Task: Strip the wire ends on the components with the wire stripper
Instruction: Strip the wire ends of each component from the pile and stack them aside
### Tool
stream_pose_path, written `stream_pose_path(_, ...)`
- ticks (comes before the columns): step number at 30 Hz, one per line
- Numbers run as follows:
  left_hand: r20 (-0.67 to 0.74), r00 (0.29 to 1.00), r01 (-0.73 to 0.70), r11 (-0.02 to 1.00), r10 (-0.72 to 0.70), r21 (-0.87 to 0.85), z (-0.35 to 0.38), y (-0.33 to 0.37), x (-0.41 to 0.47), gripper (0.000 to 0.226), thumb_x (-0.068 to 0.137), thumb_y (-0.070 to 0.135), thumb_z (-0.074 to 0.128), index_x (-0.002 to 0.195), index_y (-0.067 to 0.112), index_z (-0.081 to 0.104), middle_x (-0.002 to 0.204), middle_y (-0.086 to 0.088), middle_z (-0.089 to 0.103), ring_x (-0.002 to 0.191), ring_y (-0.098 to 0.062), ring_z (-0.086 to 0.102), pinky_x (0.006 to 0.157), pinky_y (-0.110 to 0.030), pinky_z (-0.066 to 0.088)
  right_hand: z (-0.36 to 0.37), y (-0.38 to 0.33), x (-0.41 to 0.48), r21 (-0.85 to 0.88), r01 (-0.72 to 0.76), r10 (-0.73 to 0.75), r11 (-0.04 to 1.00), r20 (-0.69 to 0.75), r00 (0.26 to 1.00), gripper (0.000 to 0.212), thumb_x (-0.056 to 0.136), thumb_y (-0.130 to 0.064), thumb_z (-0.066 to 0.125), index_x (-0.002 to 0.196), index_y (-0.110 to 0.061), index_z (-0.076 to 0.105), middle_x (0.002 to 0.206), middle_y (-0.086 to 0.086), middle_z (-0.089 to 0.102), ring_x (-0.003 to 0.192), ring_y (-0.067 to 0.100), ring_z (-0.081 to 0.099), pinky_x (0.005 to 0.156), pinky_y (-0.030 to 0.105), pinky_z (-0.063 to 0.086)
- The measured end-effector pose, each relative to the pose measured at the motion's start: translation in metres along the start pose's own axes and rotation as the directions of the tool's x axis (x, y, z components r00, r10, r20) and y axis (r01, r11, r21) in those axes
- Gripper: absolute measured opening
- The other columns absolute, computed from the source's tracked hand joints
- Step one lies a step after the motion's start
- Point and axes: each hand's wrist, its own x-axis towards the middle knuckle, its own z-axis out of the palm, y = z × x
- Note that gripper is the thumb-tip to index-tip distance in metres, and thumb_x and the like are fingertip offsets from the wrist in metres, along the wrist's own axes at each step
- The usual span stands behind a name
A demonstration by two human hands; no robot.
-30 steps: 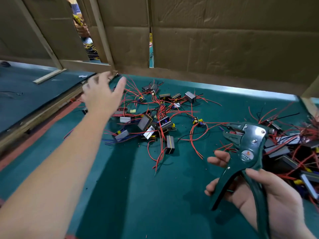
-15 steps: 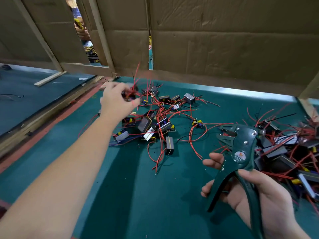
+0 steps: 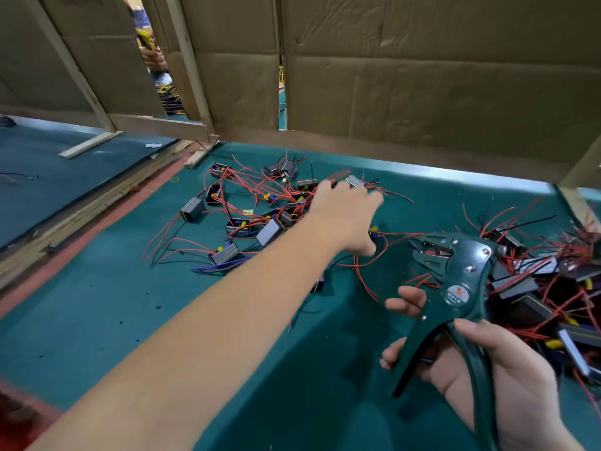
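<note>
Small grey and black components with red wires point(image 3: 270, 227) lie tangled on the green table mat point(image 3: 97, 320). My left hand point(image 3: 344, 213) stretches over the middle of this heap, palm down, fingers spread and blurred, its fingertips beside a grey component point(image 3: 355, 181). I see nothing held in it. My right hand point(image 3: 507, 379) grips the dark green wire stripper point(image 3: 455, 288) near the front right, with the handles apart and the jaws pointing left. A second, denser pile of components point(image 3: 546, 288) lies just behind and right of the stripper.
A cardboard wall point(image 3: 422, 76) on a wooden frame point(image 3: 156, 125) closes off the back of the table. Through a gap in it another person's hand point(image 3: 153, 56) shows. A wooden strip point(image 3: 87, 144) lies on the neighbouring surface to the left.
My left hand pinched a component at the pile's far left half a second ago; it has since swung right over the middle of the pile, fingers spread. The stripper stays held in my right hand.
</note>
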Motion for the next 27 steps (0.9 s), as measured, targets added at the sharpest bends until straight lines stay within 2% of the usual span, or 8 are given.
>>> stream_pose_path(2,0.182,0.983,0.023,1.0,-0.019,-0.017,0.013,0.004,0.006,0.077,0.071,0.06,0.06,0.139,0.031,0.039,0.138,-0.001,0.049,0.126,-0.028,0.046,0.1,-0.045,0.031,0.0,0.0,0.0,0.005,-0.012,0.012,1.0,0.006,1.0,0.087,0.028,-0.032,0.092,0.105,0.003,0.07,0.115,0.031,0.062,0.063,0.053,0.058,0.063,0.059,0.053)
stream_pose_path(4,0.252,0.967,0.063,0.994,-0.039,-0.087,0.019,0.0,0.01,0.067,0.076,0.058,0.056,0.136,0.033,0.043,0.133,-0.003,0.053,0.122,-0.029,0.049,0.095,-0.044,0.033,0.0,0.0,0.0,0.004,-0.019,0.019,1.0,0.007,1.0,0.088,0.027,-0.032,0.092,0.105,0.003,0.07,0.114,0.032,0.062,0.063,0.054,0.058,0.063,0.06,0.052)
stream_pose_path(9,0.107,0.994,0.039,0.989,-0.023,-0.146,0.02,-0.021,0.007,0.041,0.083,0.046,0.064,0.114,0.021,0.056,0.118,-0.007,0.061,0.111,-0.029,0.056,0.083,-0.038,0.044,0.006,-0.002,-0.001,0.022,-0.017,0.017,1.0,0.016,1.0,0.091,0.023,-0.03,0.094,0.103,0.005,0.069,0.113,0.034,0.061,0.06,0.054,0.057,0.061,0.061,0.051)
stream_pose_path(12,-0.058,0.989,0.127,0.978,-0.139,-0.166,0.008,-0.037,0.0,0.032,0.083,0.042,0.064,0.103,0.017,0.061,0.109,-0.009,0.066,0.107,-0.029,0.059,0.086,-0.039,0.046,0.007,-0.003,-0.002,0.061,-0.025,0.023,0.998,0.045,0.999,0.09,0.024,-0.026,0.096,0.104,0.007,0.069,0.114,0.037,0.059,0.059,0.053,0.057,0.061,0.062,0.05)
stream_pose_path(17,-0.253,0.865,0.349,0.881,-0.434,-0.319,-0.028,-0.077,-0.014,0.029,0.086,0.043,0.059,0.079,0.015,0.057,0.083,-0.009,0.06,0.097,-0.034,0.062,0.082,-0.039,0.049,0.008,-0.003,-0.004,0.019,-0.001,0.001,1.0,0.032,0.999,0.089,0.025,-0.03,0.094,0.103,0.004,0.07,0.112,0.035,0.061,0.06,0.054,0.057,0.061,0.061,0.051)
stream_pose_path(22,-0.318,0.749,0.439,0.794,-0.582,-0.42,-0.046,-0.121,-0.033,0.012,0.082,0.031,0.062,0.076,0.022,0.065,0.088,-0.001,0.068,0.098,-0.029,0.062,0.087,-0.04,0.05,0.007,-0.003,-0.002,0.01,0.0,0.0,1.0,0.019,1.0,0.088,0.027,-0.031,0.094,0.105,0.004,0.069,0.114,0.033,0.061,0.062,0.054,0.058,0.061,0.06,0.052)
stream_pose_path(24,-0.288,0.727,0.405,0.728,-0.624,-0.553,-0.047,-0.133,-0.037,0.013,0.084,0.037,0.062,0.082,0.026,0.067,0.084,0.006,0.065,0.092,-0.02,0.062,0.082,-0.03,0.048,0.005,-0.002,-0.002,0.006,0.005,-0.005,1.0,0.014,1.0,0.087,0.028,-0.031,0.093,0.104,0.005,0.069,0.115,0.033,0.061,0.062,0.054,0.057,0.062,0.06,0.051)
stream_pose_path(27,-0.123,0.783,0.29,0.533,-0.61,-0.795,-0.043,-0.145,-0.043,0.04,0.09,0.047,0.057,0.12,0.022,0.061,0.104,0.004,0.065,0.095,-0.014,0.061,0.085,-0.028,0.048,0.005,-0.001,-0.002,-0.008,0.003,-0.003,1.0,0.0,1.0,0.088,0.029,-0.032,0.092,0.105,0.005,0.068,0.115,0.033,0.06,0.063,0.053,0.057,0.062,0.059,0.052)
